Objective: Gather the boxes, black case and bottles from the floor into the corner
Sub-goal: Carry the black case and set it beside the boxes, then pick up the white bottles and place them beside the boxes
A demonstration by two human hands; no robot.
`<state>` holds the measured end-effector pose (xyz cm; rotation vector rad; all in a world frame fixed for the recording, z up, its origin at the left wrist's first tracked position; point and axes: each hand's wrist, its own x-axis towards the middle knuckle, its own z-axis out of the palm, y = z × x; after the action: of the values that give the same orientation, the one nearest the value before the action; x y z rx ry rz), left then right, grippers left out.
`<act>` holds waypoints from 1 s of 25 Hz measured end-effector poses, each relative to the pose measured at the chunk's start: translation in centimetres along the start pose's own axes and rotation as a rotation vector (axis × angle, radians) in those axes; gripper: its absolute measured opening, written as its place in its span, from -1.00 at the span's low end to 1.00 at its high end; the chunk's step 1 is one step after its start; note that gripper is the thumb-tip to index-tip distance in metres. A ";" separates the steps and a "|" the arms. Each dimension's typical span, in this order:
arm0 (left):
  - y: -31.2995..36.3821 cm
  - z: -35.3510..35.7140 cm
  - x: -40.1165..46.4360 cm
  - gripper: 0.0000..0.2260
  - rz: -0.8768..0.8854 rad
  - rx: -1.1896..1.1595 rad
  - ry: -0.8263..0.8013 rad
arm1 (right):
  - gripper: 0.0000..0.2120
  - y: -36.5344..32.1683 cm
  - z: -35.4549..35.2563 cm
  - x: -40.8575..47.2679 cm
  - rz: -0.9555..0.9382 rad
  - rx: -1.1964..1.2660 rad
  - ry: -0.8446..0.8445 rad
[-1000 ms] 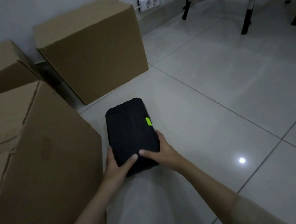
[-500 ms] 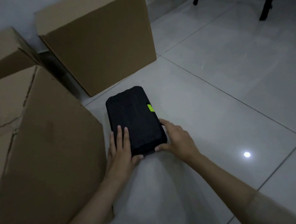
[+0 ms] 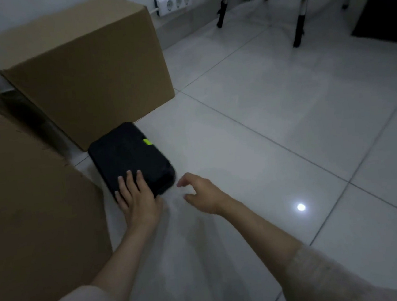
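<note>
on the case: left hand (image 3: 137,198) lies flat, fingers spread on the near end of the black case (image 3: 129,158), gripping nothing
beside it: right hand (image 3: 200,191) hovers loosely open, just clear of the near right corner
case: flat on the tiled floor (image 3: 276,130), green latch (image 3: 147,142) on its right edge, far end at the rear cardboard box (image 3: 91,71), near cardboard box (image 3: 33,216) just left

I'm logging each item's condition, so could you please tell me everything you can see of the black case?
The black case is a flat, rounded-corner rectangle, matte and seemingly hard plastic, with a small bright green tab on its right edge. It lies closed and flat on the tiled floor, its far end at the foot of the cardboard box. The left hand rests flat on its near end; the right hand is off it.
</note>
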<state>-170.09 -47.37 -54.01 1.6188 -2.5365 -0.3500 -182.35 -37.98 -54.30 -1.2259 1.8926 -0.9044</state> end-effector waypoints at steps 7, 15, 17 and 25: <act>10.4 0.5 -4.3 -0.67 0.499 -0.177 -0.145 | -0.73 3.8 -11.0 -8.4 0.187 -0.147 0.111; 23.8 1.7 -12.2 -0.78 0.844 -0.392 -0.347 | -0.74 7.6 -21.8 -24.0 0.405 -0.241 0.344; 26.9 2.8 -15.1 -0.80 0.911 -0.444 -0.453 | -0.73 8.3 -23.0 -29.5 0.471 -0.257 0.389; 38.5 2.3 -37.4 -0.81 1.362 -0.634 -0.947 | -0.76 3.2 -19.8 -57.1 0.785 -0.213 0.908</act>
<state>-188.57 2.34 -45.37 -0.7490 -2.7969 -1.6451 -182.73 19.87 -36.56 -0.0141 2.9030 -0.8691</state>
